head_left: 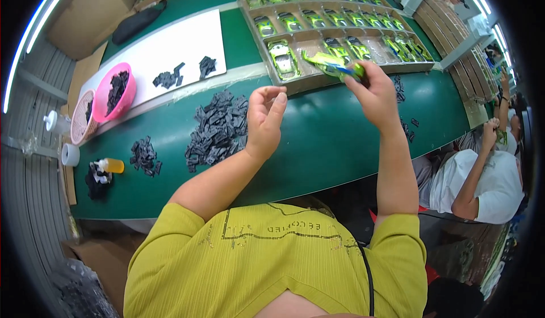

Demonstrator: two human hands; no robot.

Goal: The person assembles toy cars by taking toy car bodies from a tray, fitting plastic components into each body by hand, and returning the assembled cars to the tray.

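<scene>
A light, stiff green toy car shell [332, 65], judged best gripped by its sides, is held in the right hand [374, 93] above the tabletop's [318, 142] far edge, while the left hand [265, 116] is pinched narrow, possibly on something tiny.

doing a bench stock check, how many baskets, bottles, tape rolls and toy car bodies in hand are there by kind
Pink baskets: 2, side by side, dark parts inside
Yellow-capped bottle: 1
White tape roll: 1
Green toy car body held in the right hand: 1
Total: 5
The left hand holds no large item; whether it pinches a small part cannot be told.
</scene>
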